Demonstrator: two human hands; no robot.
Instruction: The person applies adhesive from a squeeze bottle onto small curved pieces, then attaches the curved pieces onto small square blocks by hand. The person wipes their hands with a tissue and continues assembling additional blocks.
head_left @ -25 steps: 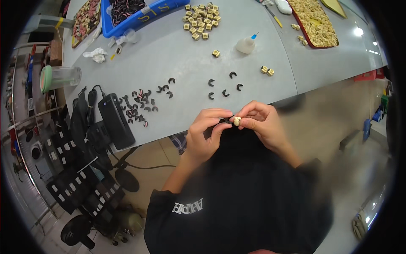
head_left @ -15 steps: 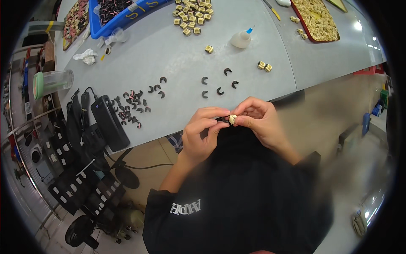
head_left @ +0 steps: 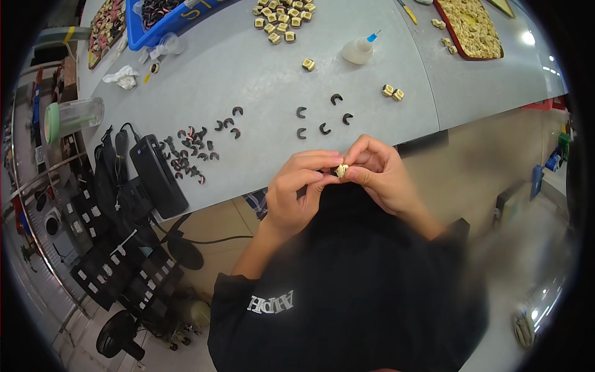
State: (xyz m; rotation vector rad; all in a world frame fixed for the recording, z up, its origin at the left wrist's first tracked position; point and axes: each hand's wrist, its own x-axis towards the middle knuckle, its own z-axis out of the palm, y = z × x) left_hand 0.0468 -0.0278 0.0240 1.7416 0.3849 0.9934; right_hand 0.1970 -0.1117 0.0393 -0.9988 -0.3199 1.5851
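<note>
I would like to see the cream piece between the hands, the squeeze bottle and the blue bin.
Cream piece (head_left: 342, 171): head view, its visible middle.
Squeeze bottle (head_left: 357, 52): head view, its body.
Blue bin (head_left: 155, 35): head view, its wall.

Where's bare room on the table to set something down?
Bare grey tabletop lies between the clustered cream blocks and four black curved pieces, and right of the translucent plastic bottle. It's crowded beside the black rectangular box, where more curved pieces lie close together.

Left hand (head_left: 292, 189): thumb and fingers pinched, aimed 3 o'clock. Right hand (head_left: 385, 178): pinched too, aimed 9 o'clock. Fingertips close together. Left forearm (head_left: 255, 247) points 1 o'clock, right forearm (head_left: 423, 218) 10–11. Both bare.
</note>
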